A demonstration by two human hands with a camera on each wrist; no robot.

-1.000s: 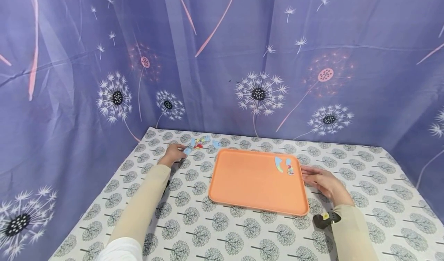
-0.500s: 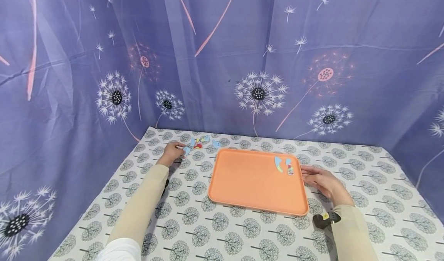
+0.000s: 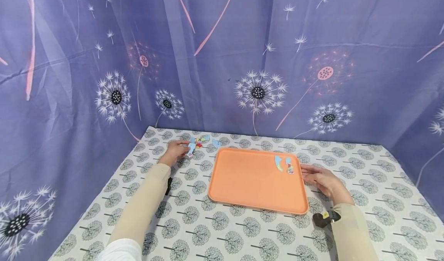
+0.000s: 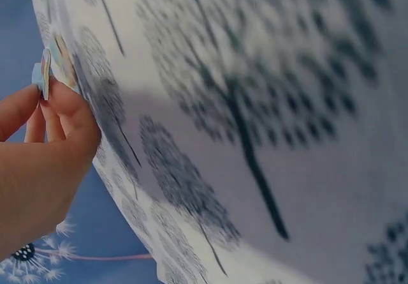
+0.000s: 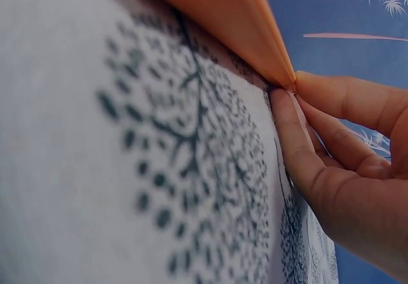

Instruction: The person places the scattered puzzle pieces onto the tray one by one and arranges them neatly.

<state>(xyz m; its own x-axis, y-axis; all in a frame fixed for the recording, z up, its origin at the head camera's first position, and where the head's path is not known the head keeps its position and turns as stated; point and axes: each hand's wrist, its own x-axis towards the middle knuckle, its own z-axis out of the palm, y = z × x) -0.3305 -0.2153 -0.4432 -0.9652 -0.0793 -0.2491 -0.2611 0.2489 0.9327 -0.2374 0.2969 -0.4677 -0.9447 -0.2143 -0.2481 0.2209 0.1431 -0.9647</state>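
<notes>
Between thumb and fingers my left hand (image 3: 176, 152) pinches a light blue puzzle piece (image 3: 191, 147) at the far left of the table; the left wrist view shows the piece (image 4: 42, 76) edge-on at the fingertips. Just past it lie a red and yellow piece (image 3: 199, 143) and two blue ones, partly overlapped by the held piece in the head view. My right hand (image 3: 322, 181) holds the right rim of an orange tray (image 3: 256, 182), thumb and finger meeting at the rim (image 5: 280, 57). Two puzzle pieces, a curved blue-green one (image 3: 278, 163) and a colourful one (image 3: 289, 166), rest in the tray's far right corner.
A white cloth (image 3: 215, 243) printed with grey trees covers the table. Purple-blue curtains (image 3: 215, 72) with dandelions stand behind the table and along its sides. A blue piece (image 3: 216, 143) lies just off the tray's far left corner.
The blue piece at my left fingertips has turned and shifted slightly right, and now overlaps the pieces beside it. My right hand and the tray stay in place.
</notes>
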